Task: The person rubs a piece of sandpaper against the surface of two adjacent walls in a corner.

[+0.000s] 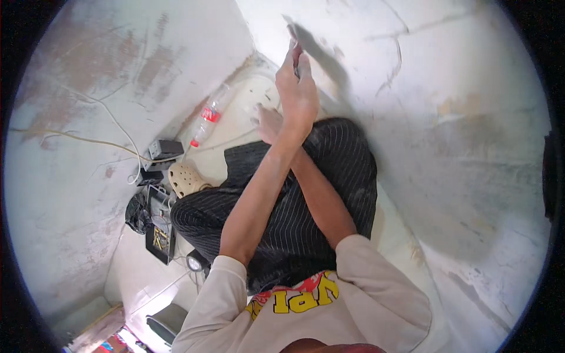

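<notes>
My left hand [300,88] reaches up across my right forearm and grips a thin flat-bladed tool [292,31], perhaps a scraper. The tool's tip is at the pale, cracked plaster wall [423,66], which carries its shadow; whether it touches is unclear. Below and left of it, my right hand [268,122] is low over the pale floor, fingers apart, and no object shows in it. A clear plastic bottle [205,125] with a red label and cap lies left of that hand. My crossed forearms pass over my striped black trousers [309,212].
Left of my legs are a beige clog [185,180], black electrical boxes [165,149] with cables, a black plastic bag [137,214], a black tray [152,247] with yellow pieces and a round lamp [194,261]. A dark bucket [167,322] stands lower left. Walls rise close on both sides.
</notes>
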{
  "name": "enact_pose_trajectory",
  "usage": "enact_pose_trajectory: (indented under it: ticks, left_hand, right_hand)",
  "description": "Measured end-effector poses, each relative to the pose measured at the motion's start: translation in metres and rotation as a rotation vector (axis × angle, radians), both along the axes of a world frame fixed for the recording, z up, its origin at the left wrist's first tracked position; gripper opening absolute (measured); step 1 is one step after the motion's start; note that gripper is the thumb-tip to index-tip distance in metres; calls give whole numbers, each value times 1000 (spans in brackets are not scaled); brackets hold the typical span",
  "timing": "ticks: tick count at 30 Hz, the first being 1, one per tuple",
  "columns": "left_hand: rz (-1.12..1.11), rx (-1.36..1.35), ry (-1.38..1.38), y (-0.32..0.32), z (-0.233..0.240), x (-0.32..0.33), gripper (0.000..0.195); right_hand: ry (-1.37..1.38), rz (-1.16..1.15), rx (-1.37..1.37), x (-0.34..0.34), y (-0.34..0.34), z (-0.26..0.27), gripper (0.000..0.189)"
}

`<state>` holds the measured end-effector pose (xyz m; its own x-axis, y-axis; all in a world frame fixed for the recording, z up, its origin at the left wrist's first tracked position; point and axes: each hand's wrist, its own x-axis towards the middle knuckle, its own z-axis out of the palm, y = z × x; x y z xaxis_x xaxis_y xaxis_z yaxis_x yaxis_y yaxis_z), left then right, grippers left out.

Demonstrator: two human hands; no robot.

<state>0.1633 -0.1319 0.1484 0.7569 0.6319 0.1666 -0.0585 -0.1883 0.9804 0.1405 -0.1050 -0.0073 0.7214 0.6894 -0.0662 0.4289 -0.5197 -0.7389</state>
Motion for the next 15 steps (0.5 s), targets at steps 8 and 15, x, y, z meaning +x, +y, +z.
enact_pose_trajectory:
  ticks: [8,15]
  left_hand:
    - [141,-9,-27,-15,18,36,41]
    - [115,-120,-156,-67,11,-10,41]
  right_hand:
    - [34,9,-4,9,-5,-4,43]
    - [114,34,16,-9,9,23,46]
